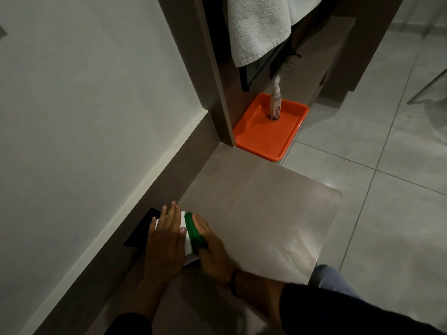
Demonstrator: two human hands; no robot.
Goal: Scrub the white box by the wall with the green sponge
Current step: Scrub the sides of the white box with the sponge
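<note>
A small white box (189,246) stands on the grey shelf top (261,213) close to the wall at the lower left. My left hand (164,240) lies flat over the box's top and left side and holds it steady. My right hand (212,250) grips a green sponge (193,230) and presses it against the box's right face. Most of the box is hidden under both hands.
A black wall plate (140,228) sits on the skirting just left of the box. An orange tray (268,126) with a white spray bottle (275,102) stands at the far end. A white towel (258,27) hangs above. Tiled floor (387,165) lies to the right.
</note>
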